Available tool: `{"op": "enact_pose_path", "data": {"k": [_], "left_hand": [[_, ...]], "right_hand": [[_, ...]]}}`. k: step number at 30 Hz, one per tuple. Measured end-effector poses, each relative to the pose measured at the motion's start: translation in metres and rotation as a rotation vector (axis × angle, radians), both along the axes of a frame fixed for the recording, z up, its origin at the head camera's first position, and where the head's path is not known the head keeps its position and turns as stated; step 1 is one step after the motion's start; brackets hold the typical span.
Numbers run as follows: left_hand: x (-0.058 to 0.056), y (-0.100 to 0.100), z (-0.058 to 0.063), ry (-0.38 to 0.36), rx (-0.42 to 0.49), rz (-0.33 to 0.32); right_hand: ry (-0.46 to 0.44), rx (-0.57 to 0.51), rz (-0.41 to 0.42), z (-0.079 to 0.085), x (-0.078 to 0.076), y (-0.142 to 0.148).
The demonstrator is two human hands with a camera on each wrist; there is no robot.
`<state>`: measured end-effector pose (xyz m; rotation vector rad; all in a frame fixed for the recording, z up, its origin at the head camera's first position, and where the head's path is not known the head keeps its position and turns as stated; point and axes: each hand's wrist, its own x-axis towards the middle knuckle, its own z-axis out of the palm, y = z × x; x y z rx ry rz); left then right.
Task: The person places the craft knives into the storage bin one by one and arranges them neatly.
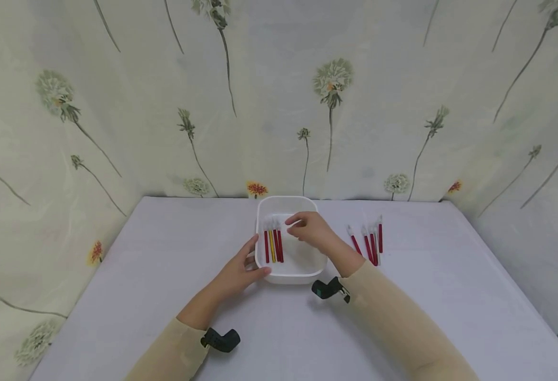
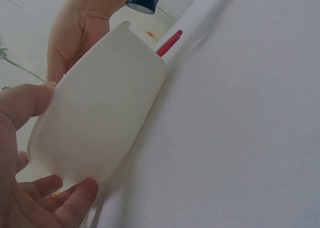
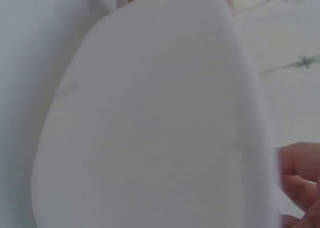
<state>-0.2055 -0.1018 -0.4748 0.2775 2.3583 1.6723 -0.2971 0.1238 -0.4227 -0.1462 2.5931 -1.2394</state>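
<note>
A white plastic tray [image 1: 290, 279] stands on the table. Several slim red pens with clear whitish tops [image 1: 279, 248] and one yellow pen [image 1: 272, 246] lie side by side along its left half. My left hand [image 1: 235, 275] grips the tray's left side, with the thumb at the near left corner. In the left wrist view, its fingers [image 2: 82, 198] press the tray's outer wall [image 2: 100, 102]. My right hand [image 1: 313, 232] hovers over the tray's right half, thumb and forefinger apart, and nothing shows between them. The right wrist view is mostly filled by the tray wall [image 3: 155, 118].
Right of the tray, several more red pens [image 1: 367, 247] lie loosely on the white tablecloth [image 1: 417, 312]. A dark wrist camera [image 1: 325, 288] on the right sleeve hangs close to the tray's near right corner. Behind the table hangs a dandelion-patterned curtain [image 1: 269, 148].
</note>
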Motion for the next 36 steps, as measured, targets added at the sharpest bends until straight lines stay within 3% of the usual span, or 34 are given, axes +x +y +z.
{"op": "enact_pose_path", "data": {"k": [11,27,36], "left_hand": [[-0.001,0.000,-0.001,-0.016,0.007,0.005],[0.002,0.001,0.001,-0.003,-0.020,0.022],[0.002,0.002,0.001,-0.004,-0.032,0.030]], "right_hand": [[0.064,-0.014,0.059,0.016,0.017,0.024],[0.048,-0.084,0.025,0.024,0.029,0.057],[0.062,-0.075,-0.052,0.021,0.035,0.076]]}}
